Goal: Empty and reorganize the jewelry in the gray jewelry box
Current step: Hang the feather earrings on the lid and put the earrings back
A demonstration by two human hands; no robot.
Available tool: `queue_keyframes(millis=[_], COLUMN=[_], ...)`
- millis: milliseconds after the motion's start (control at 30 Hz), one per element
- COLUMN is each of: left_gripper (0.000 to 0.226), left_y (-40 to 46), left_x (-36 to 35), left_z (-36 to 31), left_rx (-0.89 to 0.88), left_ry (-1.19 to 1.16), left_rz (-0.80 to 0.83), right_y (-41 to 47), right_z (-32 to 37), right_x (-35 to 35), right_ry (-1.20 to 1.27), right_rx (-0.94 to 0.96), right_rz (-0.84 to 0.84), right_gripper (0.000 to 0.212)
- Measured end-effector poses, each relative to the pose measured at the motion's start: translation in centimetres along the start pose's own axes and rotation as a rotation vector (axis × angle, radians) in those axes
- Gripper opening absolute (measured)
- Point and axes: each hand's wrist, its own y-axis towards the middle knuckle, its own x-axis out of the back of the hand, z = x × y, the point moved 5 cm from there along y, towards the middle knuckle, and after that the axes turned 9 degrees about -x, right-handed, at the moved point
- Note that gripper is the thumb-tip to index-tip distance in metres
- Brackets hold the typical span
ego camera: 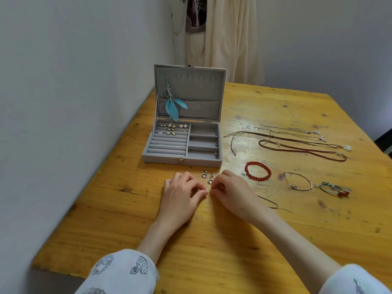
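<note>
The emptying looks about half done. The gray jewelry box [182, 143] stands open at centre frame, still holding small studs in its ring rows and one feather earring [172, 102] in the lid. On the desk [106, 209] to the right lie roughly four necklaces [297, 143] and three bracelets [258, 171]. Two drop earrings [207, 176] lie before the box. Left hand [182, 193] and right hand [230, 193] each have a pinching grip on something tiny I can't make out.

I sit in a home room: a worn wooden table [275, 230] pushed against plain white walls [74, 71], a cream garment [229, 39] hanging behind my open jewelry box [184, 132].
</note>
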Motion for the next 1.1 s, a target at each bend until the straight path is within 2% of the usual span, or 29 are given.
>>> queue_keyframes(millis=[300, 467, 600, 667, 900, 1000, 1100], left_gripper=[0.011, 0.006, 0.006, 0.009, 0.011, 0.005, 0.009], left_y=[0.0, 0.5, 3.2, 5.8, 14.6, 16.2, 17.2], left_x=[0.2, 1.5, 4.8, 6.2, 7.0, 5.6, 4.4], left_z=[0.4, 1.1, 2.9, 4.5, 8.4, 9.0, 9.6], left_rx=[0.032, 0.063, 0.074, 0.108, 0.197, 0.164, 0.122], left_ry=[-0.111, -0.241, -0.196, -0.136, 0.012, 0.111, 0.217], left_rz=[-0.029, -0.062, -0.104, -0.075, 0.146, 0.275, 0.340], right_y=[0.3, 2.2, 5.4, 7.5, 15.4, 17.4, 18.9], right_z=[0.5, 1.3, 2.3, 2.6, 3.3, 3.7, 3.9], right_x=[-0.2, 1.0, 1.3, 1.4, 2.0, 1.6, 1.1], right_ry=[-0.073, 0.185, 0.510, 0.604, 0.534, 0.364, 0.206], right_rx=[0.011, -0.067, -0.228, -0.314, -0.339, -0.267, -0.216], right_rz=[-0.015, 0.039, 0.263, 0.325, 0.372, 0.400, 0.417], right_gripper=[0.014, 0.006, 0.009, 0.011, 0.010, 0.012, 0.010])
